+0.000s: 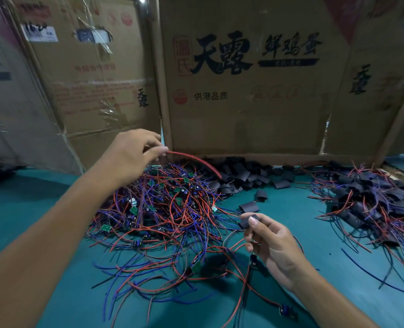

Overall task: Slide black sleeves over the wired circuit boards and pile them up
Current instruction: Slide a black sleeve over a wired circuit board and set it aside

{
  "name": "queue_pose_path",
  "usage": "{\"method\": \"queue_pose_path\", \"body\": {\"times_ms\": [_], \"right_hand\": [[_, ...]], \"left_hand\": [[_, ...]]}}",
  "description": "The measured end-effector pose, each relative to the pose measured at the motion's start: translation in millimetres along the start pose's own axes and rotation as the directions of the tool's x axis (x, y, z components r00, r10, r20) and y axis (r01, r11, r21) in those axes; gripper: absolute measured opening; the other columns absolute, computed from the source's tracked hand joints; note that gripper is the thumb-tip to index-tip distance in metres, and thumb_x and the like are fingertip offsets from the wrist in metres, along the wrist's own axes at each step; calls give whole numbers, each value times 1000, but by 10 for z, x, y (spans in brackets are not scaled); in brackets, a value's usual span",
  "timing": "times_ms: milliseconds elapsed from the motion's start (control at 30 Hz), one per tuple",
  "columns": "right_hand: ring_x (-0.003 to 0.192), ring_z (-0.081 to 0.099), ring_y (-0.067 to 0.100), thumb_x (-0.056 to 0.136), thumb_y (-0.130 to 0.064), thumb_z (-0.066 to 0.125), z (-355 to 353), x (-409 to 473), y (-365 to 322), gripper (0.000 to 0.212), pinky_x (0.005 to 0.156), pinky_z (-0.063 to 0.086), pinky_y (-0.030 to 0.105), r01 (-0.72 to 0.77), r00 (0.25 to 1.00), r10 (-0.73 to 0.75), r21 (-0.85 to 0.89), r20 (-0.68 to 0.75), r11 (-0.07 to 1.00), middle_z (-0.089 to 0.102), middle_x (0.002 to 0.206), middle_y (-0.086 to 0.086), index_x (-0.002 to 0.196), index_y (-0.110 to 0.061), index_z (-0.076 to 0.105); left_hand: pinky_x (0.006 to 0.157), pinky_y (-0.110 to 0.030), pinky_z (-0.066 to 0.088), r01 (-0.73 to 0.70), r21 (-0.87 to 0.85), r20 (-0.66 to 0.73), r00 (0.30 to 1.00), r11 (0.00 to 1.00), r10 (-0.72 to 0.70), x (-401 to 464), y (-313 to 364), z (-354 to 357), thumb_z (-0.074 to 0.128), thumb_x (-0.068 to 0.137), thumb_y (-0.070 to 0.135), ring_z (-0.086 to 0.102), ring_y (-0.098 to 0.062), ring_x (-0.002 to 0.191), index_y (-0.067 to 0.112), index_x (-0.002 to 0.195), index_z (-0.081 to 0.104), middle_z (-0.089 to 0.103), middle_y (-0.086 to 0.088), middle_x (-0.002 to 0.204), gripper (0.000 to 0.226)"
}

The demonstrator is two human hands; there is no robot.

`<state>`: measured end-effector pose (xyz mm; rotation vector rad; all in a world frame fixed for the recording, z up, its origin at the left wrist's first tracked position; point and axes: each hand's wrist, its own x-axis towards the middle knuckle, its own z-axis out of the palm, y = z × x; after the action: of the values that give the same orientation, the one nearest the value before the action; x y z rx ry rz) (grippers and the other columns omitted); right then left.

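Wired circuit boards (163, 209) are heaped in a tangle at the middle of the teal worktop (30, 192). One red wire (196, 160) is pinched by the left hand (134, 155) and drawn up, likely to free one board. A black sleeve (248, 221) is gripped in the right hand (274, 245), ready for sliding on. Loose sleeves (248, 174) lie along the back edge below cardboard boxes (243, 79); finished pieces (371, 200) are piled toward the right edge

Printed cardboard boxes (248, 91) stand along the back of a teal table (30, 200), taped in places
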<state>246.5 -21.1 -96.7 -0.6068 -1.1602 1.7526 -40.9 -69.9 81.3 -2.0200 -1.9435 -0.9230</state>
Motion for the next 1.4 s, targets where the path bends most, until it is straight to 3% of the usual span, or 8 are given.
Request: {"method": "queue_pose_path", "body": {"times_ms": [100,200,400,500,700,933,1200,1400], "right_hand": [[62,50,14,71,-27,77,-1,2,-22,32,50,41,23,-4,1000,4,24,-10,1000,58,77,9,95,-8,74],[61,49,15,70,-26,76,10,3,-44,31,48,41,22,-4,999,5,29,-36,1000,58,75,8,94,-7,73],[61,48,15,68,-29,77,-12,17,-50,39,48,40,22,2,998,0,38,-66,999,58,71,5,97,-4,69],[61,49,15,69,-30,78,-24,26,-40,39,49,40,23,2,998,-1,24,-67,1000,59,72,5,97,-5,69],[61,48,15,69,-31,79,-49,40,-17,36,49,41,23,-10,998,11,14,-64,1000,54,73,7,95,-8,71],[62,50,14,71,-32,79,-49,35,-2,34,50,42,22,-6,999,6,-10,-42,1000,55,76,8,95,-9,72],[66,54,18,72,-28,77,8,-22,-39,32,52,46,25,74,997,-77,-110,-24,991,60,85,15,97,-9,71],[74,64,18,77,-21,74,54,-86,-105,35,60,53,26,230,973,-228,-293,41,928,67,77,3,107,-7,65]], "left_hand": [[64,-5,46,226,-424,46,973,877,-228,-58,75,53,62,95,23,64,-1,70,4,91,75,70,-1,93,24],[62,-20,57,425,-830,310,891,363,-333,-224,112,235,55,97,22,66,-10,66,-1,97,65,72,-16,91,26],[46,-20,33,556,-827,542,745,-87,-389,-617,-52,805,44,102,30,40,-8,50,9,102,60,70,-5,83,26],[39,-16,35,472,-793,601,706,-385,-373,-736,13,983,42,103,29,37,-6,42,7,97,56,63,-8,75,26],[55,-16,43,191,-674,608,692,-713,-389,-815,215,1169,33,107,30,41,-9,60,7,95,51,55,-5,75,31],[67,-24,46,-114,-583,597,611,-805,-519,-910,129,1266,28,108,21,54,-16,70,-4,109,52,64,-15,90,35],[50,-18,46,143,-799,504,690,-584,-520,-909,338,1304,50,99,12,47,-10,54,4,104,56,54,-1,71,11],[57,-18,54,108,-875,390,736,-471,-554,-902,425,1232,51,99,12,63,-9,60,4,105,64,69,-5,76,16]]}}
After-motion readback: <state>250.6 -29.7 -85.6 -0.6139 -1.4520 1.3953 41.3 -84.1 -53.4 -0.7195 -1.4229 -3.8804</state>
